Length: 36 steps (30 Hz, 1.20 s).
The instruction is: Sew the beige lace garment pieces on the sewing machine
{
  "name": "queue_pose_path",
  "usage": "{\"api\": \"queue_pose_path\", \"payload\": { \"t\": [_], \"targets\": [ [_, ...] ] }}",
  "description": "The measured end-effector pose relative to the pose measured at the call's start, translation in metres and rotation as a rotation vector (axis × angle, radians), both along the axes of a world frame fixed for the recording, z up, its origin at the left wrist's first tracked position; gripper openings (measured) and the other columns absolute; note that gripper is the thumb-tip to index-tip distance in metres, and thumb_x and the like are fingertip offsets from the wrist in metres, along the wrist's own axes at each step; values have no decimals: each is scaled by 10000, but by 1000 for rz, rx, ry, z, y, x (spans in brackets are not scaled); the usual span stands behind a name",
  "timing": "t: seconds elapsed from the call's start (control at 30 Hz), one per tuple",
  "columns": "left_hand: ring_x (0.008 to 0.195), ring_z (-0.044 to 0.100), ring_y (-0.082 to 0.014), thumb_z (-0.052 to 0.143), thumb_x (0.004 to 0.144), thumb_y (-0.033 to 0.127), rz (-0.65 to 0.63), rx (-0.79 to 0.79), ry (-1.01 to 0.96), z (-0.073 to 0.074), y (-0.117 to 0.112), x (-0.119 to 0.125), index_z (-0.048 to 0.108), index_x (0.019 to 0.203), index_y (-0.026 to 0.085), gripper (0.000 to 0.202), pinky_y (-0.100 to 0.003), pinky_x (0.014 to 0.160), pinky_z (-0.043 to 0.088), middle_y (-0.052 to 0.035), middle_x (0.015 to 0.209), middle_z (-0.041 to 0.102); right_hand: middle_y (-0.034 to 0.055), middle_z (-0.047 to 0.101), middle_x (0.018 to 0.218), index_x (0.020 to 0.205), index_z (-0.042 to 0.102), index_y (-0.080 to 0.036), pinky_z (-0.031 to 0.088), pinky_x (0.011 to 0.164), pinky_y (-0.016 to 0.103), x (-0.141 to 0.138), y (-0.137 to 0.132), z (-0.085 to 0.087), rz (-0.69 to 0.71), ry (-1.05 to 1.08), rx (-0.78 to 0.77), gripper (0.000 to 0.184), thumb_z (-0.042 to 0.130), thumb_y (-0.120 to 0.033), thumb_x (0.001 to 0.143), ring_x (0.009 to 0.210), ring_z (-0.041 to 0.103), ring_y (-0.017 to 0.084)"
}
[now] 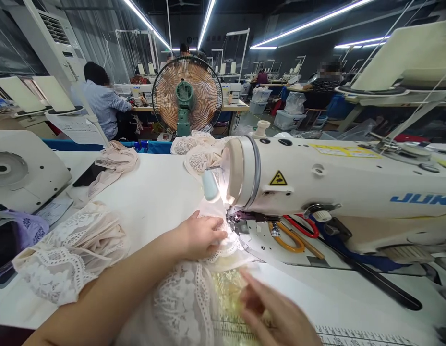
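Observation:
My left hand [203, 235] lies on pale cream lace fabric [235, 252] just left of the sewing machine's [338, 178] lit needle area, its fingers flat on the cloth. The lace reaches under the presser foot [230, 218] and hangs toward me below my forearm. My right hand [276, 312] is blurred at the lower middle, index finger stretched and the other fingers bent, with nothing visible in it. It is over the table's front, beside a yellowish clear patch [228, 288] and a printed ruler strip [359, 336].
Gathered lace pieces lie at left [71, 250] and behind the needle [199, 154]. Orange-handled scissors [293, 240] and a black lever [384, 286] sit under the machine arm. A large fan [186, 96] stands beyond the table. Other people sit at machines behind.

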<state>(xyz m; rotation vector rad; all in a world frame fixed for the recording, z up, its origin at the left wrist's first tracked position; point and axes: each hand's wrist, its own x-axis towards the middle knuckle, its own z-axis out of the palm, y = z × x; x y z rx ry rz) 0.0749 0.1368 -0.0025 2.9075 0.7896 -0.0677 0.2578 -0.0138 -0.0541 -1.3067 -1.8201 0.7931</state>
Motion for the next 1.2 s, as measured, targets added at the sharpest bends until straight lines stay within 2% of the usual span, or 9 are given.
{"api": "queue_pose_path", "payload": {
  "t": [0.1, 0.2, 0.37, 0.53, 0.63, 0.7, 0.73, 0.97, 1.2],
  "targets": [
    [1154, 477, -251, 525, 757, 93, -103, -23, -36, 2, -4, -1, 577, 1086, 234, 361, -516, 978, 338, -56, 1239, 538, 90, 612, 905, 1271, 492, -269, 504, 608, 301, 26, 28, 6, -123, -582, 403, 428, 461, -218, 847, 769, 579, 200],
    [1082, 526, -224, 559, 661, 46, -174, -60, -26, 6, -13, 3, 599, 1023, 188, 391, -466, 1022, 305, -40, 1189, 584, 99, 605, 935, 1121, 604, -229, 484, 619, 304, 32, 51, 11, -85, -766, 534, 335, 420, -164, 848, 783, 550, 201],
    [747, 591, -156, 576, 729, 184, -198, -30, 26, 18, -27, 7, 626, 703, 150, 66, -294, 854, 439, -23, 914, 668, 56, 644, 866, 837, 626, -176, 427, 650, 287, 21, 56, 10, 43, -648, 595, 214, 434, -82, 827, 774, 507, 176],
    [773, 577, -190, 684, 697, 406, -218, 79, -2, 10, -31, 8, 632, 776, 145, 278, -335, 790, 447, -41, 903, 650, 32, 642, 810, 805, 593, -181, 397, 671, 289, 20, 50, 8, 96, -555, 556, 171, 464, -69, 819, 772, 498, 164],
    [738, 551, -195, 651, 738, 334, -197, 200, -30, 0, -34, 7, 612, 884, 171, 222, -352, 717, 436, -23, 824, 612, 35, 634, 785, 790, 594, -178, 391, 664, 289, 18, 51, 7, 83, -570, 552, 175, 453, -82, 830, 752, 503, 161],
    [715, 528, -188, 563, 798, 222, -200, 266, -64, -6, -35, 7, 609, 838, 197, 66, -359, 699, 418, -15, 786, 580, 42, 632, 786, 806, 604, -170, 389, 664, 291, 16, 53, 7, 70, -601, 564, 184, 449, -75, 830, 750, 509, 166],
    [711, 518, -187, 521, 817, 180, -205, 288, -84, -8, -34, 7, 607, 790, 202, 93, -363, 700, 409, -16, 773, 568, 45, 633, 789, 811, 609, -167, 386, 664, 293, 15, 54, 6, 62, -619, 572, 190, 446, -72, 831, 749, 510, 168],
    [811, 535, -156, 444, 870, 123, -243, 325, -255, -27, -25, 10, 593, 717, 167, 218, -366, 905, 358, -23, 885, 626, 24, 622, 734, 744, 610, -179, 351, 666, 284, 14, 67, 9, 60, -760, 603, 278, 378, -97, 872, 757, 501, 160],
    [880, 561, -165, 437, 885, 128, -234, 290, -179, -23, -14, 9, 619, 812, 157, 198, -361, 945, 361, -20, 935, 655, 16, 604, 673, 655, 578, -185, 316, 669, 301, 10, 82, 12, 16, -814, 649, 306, 372, -39, 828, 732, 484, 162]
  ]
}}
